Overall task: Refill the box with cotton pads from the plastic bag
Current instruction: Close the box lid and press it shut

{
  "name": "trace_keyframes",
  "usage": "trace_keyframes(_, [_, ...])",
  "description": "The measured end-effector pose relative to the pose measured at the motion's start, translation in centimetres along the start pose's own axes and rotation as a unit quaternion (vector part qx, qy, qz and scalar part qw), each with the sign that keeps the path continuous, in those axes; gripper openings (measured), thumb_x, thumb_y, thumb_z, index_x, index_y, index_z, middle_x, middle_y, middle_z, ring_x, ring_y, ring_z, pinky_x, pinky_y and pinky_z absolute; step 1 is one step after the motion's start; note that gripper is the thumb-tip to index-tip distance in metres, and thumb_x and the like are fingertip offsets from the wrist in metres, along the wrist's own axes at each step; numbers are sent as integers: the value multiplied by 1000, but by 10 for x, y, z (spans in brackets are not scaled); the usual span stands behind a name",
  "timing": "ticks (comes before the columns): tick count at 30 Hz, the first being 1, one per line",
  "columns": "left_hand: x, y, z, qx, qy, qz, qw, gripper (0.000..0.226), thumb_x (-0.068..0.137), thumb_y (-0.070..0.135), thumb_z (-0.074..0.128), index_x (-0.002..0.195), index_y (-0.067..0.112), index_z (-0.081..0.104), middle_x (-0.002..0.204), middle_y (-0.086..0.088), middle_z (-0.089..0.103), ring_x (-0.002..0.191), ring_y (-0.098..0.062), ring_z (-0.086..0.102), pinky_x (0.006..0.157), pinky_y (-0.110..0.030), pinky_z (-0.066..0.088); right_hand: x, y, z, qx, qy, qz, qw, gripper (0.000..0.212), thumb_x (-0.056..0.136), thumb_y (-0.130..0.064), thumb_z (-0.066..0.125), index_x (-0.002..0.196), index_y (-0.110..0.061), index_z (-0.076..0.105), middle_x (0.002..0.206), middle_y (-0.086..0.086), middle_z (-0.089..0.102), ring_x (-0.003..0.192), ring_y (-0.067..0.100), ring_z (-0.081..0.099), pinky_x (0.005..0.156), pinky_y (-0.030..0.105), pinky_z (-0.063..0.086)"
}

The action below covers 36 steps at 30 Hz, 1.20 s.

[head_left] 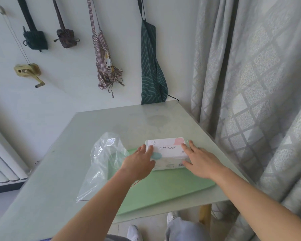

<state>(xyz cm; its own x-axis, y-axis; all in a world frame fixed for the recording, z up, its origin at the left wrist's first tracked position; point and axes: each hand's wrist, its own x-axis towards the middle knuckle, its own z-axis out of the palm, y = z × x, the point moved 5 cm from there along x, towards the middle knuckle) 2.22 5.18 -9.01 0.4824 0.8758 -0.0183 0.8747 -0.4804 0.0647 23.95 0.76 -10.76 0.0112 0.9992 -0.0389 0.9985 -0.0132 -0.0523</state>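
On the green mat (163,186), both flat open hands, left (139,165) and right (201,162), press the box (167,152); the clear bag (102,160) lies just left

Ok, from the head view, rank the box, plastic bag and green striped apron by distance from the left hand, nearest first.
1. Box: the left hand rests on its left end.
2. Plastic bag: just left of that hand, on the table.
3. Green striped apron: hanging on the wall beyond the table's far edge.
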Motion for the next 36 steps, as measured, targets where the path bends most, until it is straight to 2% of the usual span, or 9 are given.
trace_keyframes(8, [-39,-77,-55,-145,201,-115,962,34,96,27,47,129,28,57,131,6,60,115,-18,59,91,-35,50,2,-75,-45,57,118,-71,989,56,97,-38,43,147,-17,34,152,1,35,136,27,33,106,40,38])
trace_keyframes(13, [-70,-138,-35,-173,145,-220,949,35,93,26,53,127,27,58,125,-2,58,113,-22,57,91,-35,48,20,-143,-43,68,97,-88,989,38,95,-26,36,127,-16,53,131,3,58,121,28,45,96,42,43])
trace_keyframes(16, [-76,-123,-35,-151,176,-178,956,31,91,28,58,122,29,63,128,1,58,116,-22,55,93,-36,48,29,-146,-33,19,80,-56,995,35,93,-21,36,121,-18,56,132,4,56,119,32,48,92,42,42])
trace_keyframes(19, [-66,-70,-54,-116,253,-56,959,24,89,28,60,111,31,69,122,10,63,113,-17,58,92,-31,47,30,-112,-38,60,113,14,992,31,89,-16,39,111,-20,61,122,7,59,111,33,52,86,41,43])
trace_keyframes(23, [-26,-1,-41,-100,151,40,983,42,90,31,60,132,34,56,142,14,52,124,-16,54,96,-30,45,23,-32,-37,147,138,94,975,30,86,-22,49,109,-29,67,121,3,58,112,31,51,94,38,45])
trace_keyframes(26, [-1,12,-16,-41,57,36,997,58,92,28,59,147,30,39,155,5,37,135,-23,45,102,-37,45,15,-3,-24,241,93,42,965,35,89,-24,59,122,-29,67,142,-4,54,130,20,50,106,23,32])
trace_keyframes(29, [12,11,-3,8,34,37,999,53,94,27,57,143,29,39,150,0,42,129,-28,50,98,-41,48,9,9,-9,262,65,3,963,51,88,-36,69,137,-28,57,152,-17,39,139,6,40,104,13,25])
trace_keyframes(33, [14,13,3,94,73,70,990,42,95,24,53,136,21,42,133,-3,51,110,-28,59,75,-36,47,11,11,1,194,73,-35,978,68,81,-41,76,142,-34,48,155,-18,32,139,11,41,114,29,32])
trace_keyframes(36, [10,19,14,152,115,121,974,46,84,11,62,129,4,52,123,-16,59,103,-33,65,78,-38,54,12,9,7,112,80,-60,989,65,90,-41,66,148,-32,39,159,-13,26,138,17,39,112,32,34])
